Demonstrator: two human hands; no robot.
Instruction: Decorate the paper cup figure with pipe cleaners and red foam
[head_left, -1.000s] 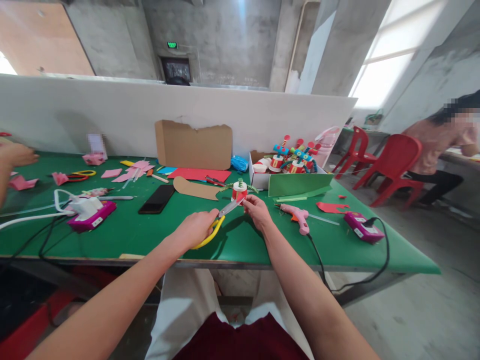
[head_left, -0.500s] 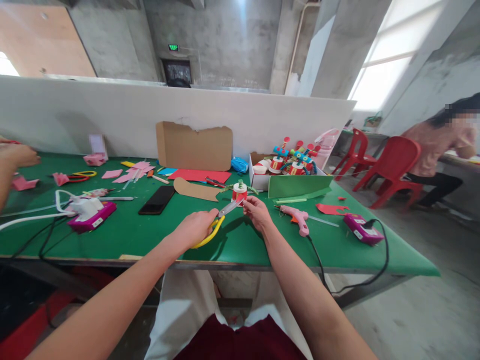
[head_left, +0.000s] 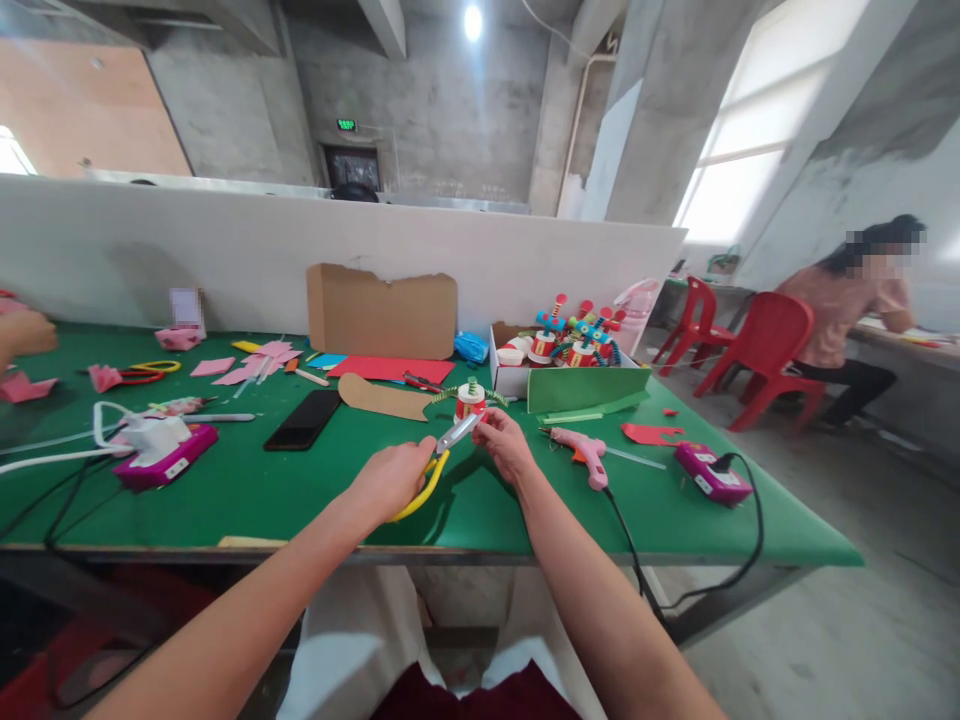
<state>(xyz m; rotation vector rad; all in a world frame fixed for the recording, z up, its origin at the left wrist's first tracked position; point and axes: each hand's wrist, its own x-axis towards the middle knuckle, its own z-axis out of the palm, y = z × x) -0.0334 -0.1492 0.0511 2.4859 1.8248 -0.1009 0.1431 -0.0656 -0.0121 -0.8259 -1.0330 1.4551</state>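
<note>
My left hand [head_left: 394, 478] is closed round the yellow handles of a pair of scissors [head_left: 437, 460], whose blades point up and right toward my right hand. My right hand [head_left: 504, 443] pinches something small at the blade tips, too small to make out. Just behind the blades stands a small red-and-white paper figure [head_left: 470, 397] with green coiled arms, on the green table [head_left: 285, 480].
A pink glue gun [head_left: 583, 452] and its cable lie right of my hands, with a purple power strip [head_left: 711, 472] beyond. A white box of finished figures [head_left: 559, 352], cardboard [head_left: 381, 311], a black phone [head_left: 301, 419]. Another person's hand at the far left [head_left: 26, 335]; a seated person by red chairs [head_left: 757, 345].
The camera has tilted up slightly, so the scene sits lower. My hands keep the same hold on the scissors; they have drawn a little nearer to me.
</note>
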